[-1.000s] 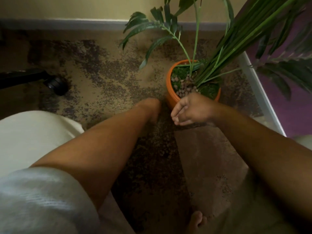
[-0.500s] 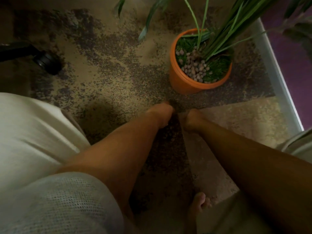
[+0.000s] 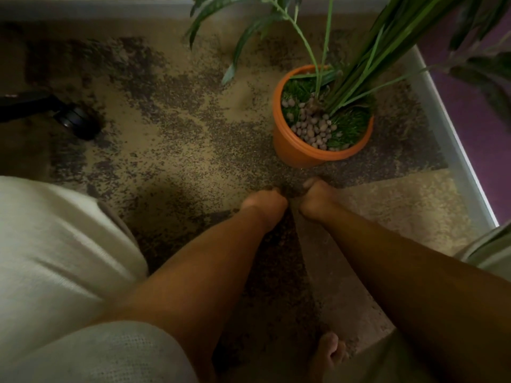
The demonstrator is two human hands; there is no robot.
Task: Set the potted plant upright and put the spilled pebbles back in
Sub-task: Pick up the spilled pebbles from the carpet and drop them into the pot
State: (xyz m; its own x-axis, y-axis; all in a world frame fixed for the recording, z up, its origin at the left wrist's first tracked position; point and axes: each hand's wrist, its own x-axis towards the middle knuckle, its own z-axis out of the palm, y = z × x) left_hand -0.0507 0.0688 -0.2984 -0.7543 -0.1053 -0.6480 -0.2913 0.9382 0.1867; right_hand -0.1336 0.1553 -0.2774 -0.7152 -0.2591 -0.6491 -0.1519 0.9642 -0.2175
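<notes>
The orange pot (image 3: 293, 153) stands upright on the carpet at the upper right, its green palm-like plant (image 3: 356, 64) rising out of the frame. A heap of grey-brown pebbles (image 3: 312, 129) lies on the green moss inside it. Just in front of the pot my left hand (image 3: 264, 204) and my right hand (image 3: 315, 197) are pressed down on the carpet side by side, almost touching. Their backs face me and the fingers curl under, out of sight. A small dark patch (image 3: 288, 190) shows between them; I cannot tell whether it is pebbles.
The carpet (image 3: 171, 150) is beige with dark speckled patches. A black chair caster (image 3: 76, 123) sits at the left. A white skirting edge (image 3: 448, 139) runs down the right beside a purple surface. My bare foot (image 3: 329, 352) is at the bottom, pale clothing (image 3: 55, 258) at the left.
One second ago my right hand hovered at the pot's rim; it has dropped to the carpet beside my left hand. Since half a second ago both hands have stayed there.
</notes>
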